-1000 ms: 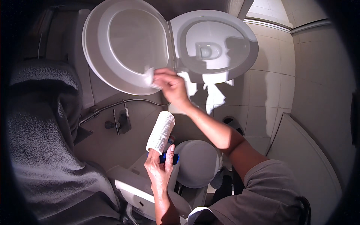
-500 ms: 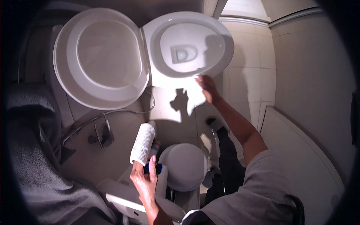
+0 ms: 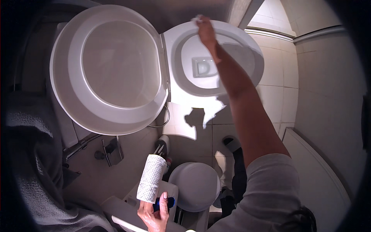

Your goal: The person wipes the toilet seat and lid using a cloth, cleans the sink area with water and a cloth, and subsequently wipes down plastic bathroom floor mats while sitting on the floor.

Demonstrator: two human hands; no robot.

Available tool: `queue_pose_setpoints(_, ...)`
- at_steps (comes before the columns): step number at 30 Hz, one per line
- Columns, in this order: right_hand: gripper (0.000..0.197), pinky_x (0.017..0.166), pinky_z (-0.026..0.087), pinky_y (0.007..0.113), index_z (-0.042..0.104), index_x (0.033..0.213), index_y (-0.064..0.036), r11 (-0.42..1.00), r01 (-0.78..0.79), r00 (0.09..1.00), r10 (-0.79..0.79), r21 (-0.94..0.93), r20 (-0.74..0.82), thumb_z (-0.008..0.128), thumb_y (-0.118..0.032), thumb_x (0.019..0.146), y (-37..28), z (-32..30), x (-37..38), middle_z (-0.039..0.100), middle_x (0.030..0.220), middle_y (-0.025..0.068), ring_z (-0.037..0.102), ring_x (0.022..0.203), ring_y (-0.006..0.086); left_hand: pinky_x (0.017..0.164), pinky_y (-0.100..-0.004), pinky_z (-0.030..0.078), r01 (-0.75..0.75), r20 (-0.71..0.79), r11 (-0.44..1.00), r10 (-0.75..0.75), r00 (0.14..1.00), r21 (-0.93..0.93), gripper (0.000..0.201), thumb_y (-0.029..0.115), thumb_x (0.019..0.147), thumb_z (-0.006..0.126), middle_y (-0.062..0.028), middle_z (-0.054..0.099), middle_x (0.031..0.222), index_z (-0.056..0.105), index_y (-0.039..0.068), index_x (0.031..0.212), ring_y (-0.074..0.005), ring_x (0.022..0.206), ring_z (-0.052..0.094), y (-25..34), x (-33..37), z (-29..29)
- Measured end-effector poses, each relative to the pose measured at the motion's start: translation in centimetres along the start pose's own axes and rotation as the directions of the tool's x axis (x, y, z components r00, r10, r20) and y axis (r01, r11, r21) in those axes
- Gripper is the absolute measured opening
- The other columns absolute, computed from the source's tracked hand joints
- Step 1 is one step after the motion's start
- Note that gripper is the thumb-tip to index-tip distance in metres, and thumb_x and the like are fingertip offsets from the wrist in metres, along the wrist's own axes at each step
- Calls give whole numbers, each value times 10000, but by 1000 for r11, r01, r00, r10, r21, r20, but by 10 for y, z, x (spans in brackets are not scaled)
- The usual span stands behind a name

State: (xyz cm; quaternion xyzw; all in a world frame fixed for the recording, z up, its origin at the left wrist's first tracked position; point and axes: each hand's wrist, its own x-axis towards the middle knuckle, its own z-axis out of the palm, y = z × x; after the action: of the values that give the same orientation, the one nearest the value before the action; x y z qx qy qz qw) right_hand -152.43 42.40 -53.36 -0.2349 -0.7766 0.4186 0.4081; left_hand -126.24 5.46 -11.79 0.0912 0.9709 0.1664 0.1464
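In the head view, I see the person's two hands well apart. The right hand (image 3: 206,33), a bit blurred, reaches across the toilet bowl (image 3: 178,83) to the far rim, with a crumpled white wad (image 3: 198,18) pinched at the fingertips; whether the wad touches the rim, I can't tell from here. The left hand (image 3: 154,216) is down low, its fingers going up into the bottom end of a textured white paper roll (image 3: 151,178), so the roll sits tilted on them. The thumb stands beside a dark blue piece (image 3: 170,202), partly hidden behind the hand. The seat and lid (image 3: 63,73) are raised to the left of the bowl. Just right of the left hand I see a round grey top (image 3: 195,185), and a thick grey towel (image 3: 27,154) hangs at the far left. Bright light and a jagged shadow fall on the tiled floor (image 3: 201,145) below the bowl.
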Motion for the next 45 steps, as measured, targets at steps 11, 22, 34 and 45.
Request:
queue_pose_setpoints(11, 195, 907, 384, 344, 617, 936, -66, 953, 294, 858, -299, 77, 417, 510, -109, 779, -40, 3, -32, 567, 1040, 79, 497, 1013, 257, 647, -273, 455, 102, 28, 994, -101, 995, -42, 210, 87, 762, 654, -161, 607, 804, 591, -70, 888, -172, 710, 581, -19, -1, 16)
queue_pose_setpoints(22, 98, 755, 442, 364, 598, 762, -104, 786, 364, 857, -71, -500, 511, 508, -92, 724, -20, -230, -42, 500, 815, 72, 498, 820, 264, 559, -252, 433, 45, -53, 997, -48, 997, -65, 221, 131, 794, 631, -118, 594, 746, 586, -64, 887, -132, 625, 539, -15, -7, 8)
queue_pose_setpoints(34, 376, 900, 349, 452, 428, 1205, -38, 650, -733, 549, 739, -200, 390, 443, -119, 838, -187, -148, -256, 445, 1085, 200, 451, 1015, 354, 652, -317, 464, 31, -48, 993, -37, 998, -111, 201, 108, 771, 642, -181, 611, 834, 604, -41, 901, -278, 707, 615, -9, -9, -7)
queue_pose_setpoints(45, 118, 794, 429, 401, 517, 851, 20, 981, -162, 775, 193, -107, 602, 461, -63, 790, -237, -31, -260, 432, 984, 139, 423, 977, 307, 587, -299, 463, 15, -88, 993, -26, 996, -119, 242, 157, 781, 641, -172, 601, 812, 593, -52, 895, -267, 654, 599, -8, -12, -9)
